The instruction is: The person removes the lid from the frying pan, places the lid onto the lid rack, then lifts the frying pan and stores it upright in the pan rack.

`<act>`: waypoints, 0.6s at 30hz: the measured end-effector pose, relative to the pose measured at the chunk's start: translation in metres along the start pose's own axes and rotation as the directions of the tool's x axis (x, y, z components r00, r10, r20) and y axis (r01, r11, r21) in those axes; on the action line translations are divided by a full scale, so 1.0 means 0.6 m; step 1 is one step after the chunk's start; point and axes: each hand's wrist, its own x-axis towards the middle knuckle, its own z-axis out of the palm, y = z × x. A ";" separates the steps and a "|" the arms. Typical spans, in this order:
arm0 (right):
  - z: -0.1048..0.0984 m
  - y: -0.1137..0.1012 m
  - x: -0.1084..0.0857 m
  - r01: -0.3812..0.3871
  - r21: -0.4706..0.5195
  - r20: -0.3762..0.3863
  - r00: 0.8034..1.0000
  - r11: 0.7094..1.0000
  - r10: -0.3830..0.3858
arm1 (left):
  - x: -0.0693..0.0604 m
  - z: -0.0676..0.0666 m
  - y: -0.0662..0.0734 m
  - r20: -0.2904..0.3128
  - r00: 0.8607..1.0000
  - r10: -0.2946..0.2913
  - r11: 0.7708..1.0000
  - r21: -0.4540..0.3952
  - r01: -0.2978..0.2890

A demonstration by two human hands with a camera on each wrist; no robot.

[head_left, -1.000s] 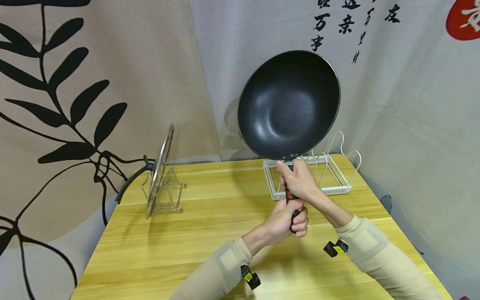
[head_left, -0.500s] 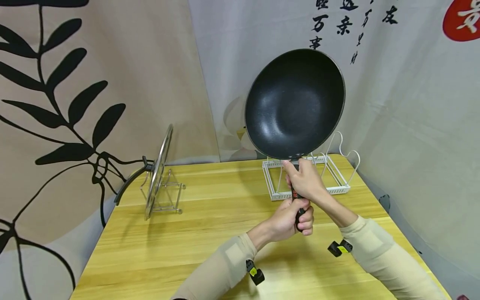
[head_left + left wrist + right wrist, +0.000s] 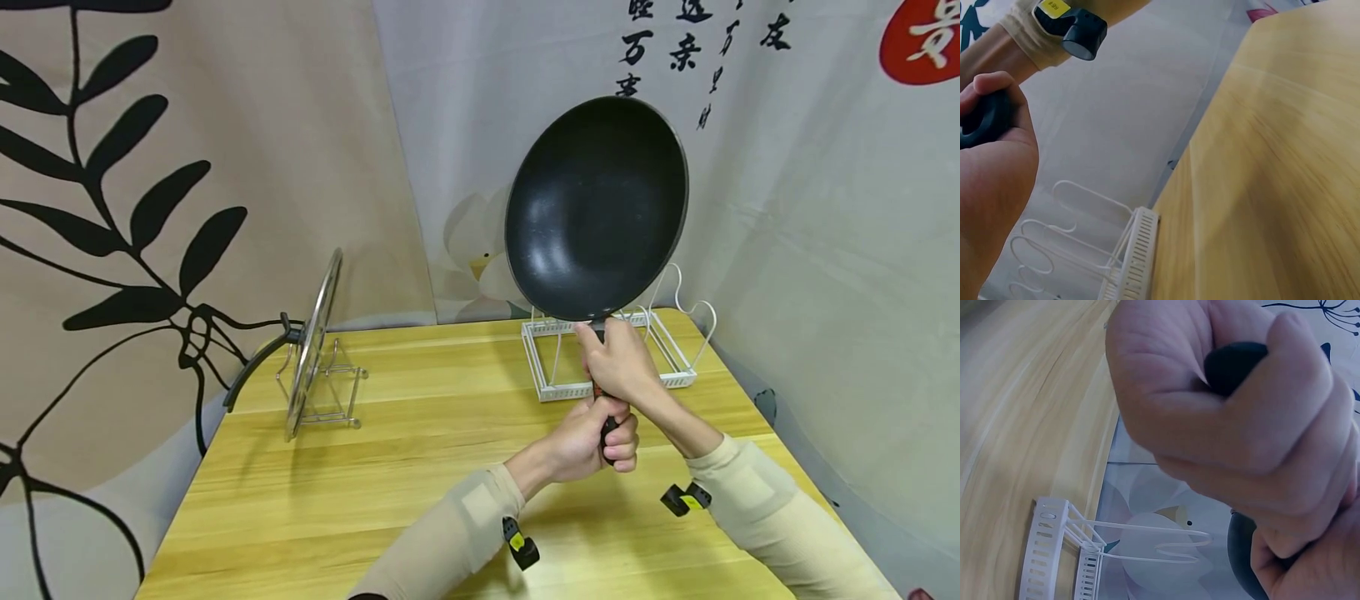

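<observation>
A black wok [image 3: 597, 208] is held up above the table, its dark inside facing me and its handle [image 3: 611, 433] pointing down. My right hand [image 3: 618, 362] grips the handle just under the wok's rim. Below it, my left hand [image 3: 588, 437] has its fingers wrapped round the handle's lower end. The butt of the handle [image 3: 1232, 365] pokes out of the left fist in the right wrist view. Behind the hands stands a white wire rack [image 3: 558, 392] with a slotted base, partly hidden by the wok and right hand.
On the table's left side, a glass lid [image 3: 315, 342] with a dark curved handle [image 3: 251, 367] stands on edge in a small metal rack [image 3: 348, 396]. The wooden table [image 3: 315, 508] meets printed cloth hangings [image 3: 315, 150] at its back edge.
The wok, with both hands on its handle, has shifted a little to the right and turned slightly, so its opening looks narrower. The lid and racks stay in place on the table.
</observation>
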 end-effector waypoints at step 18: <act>-0.012 -0.008 0.004 -0.023 -0.086 -0.009 1.000 0.996 0.022 | 0.004 0.004 0.005 0.023 0.999 0.032 0.998 -0.059 -0.031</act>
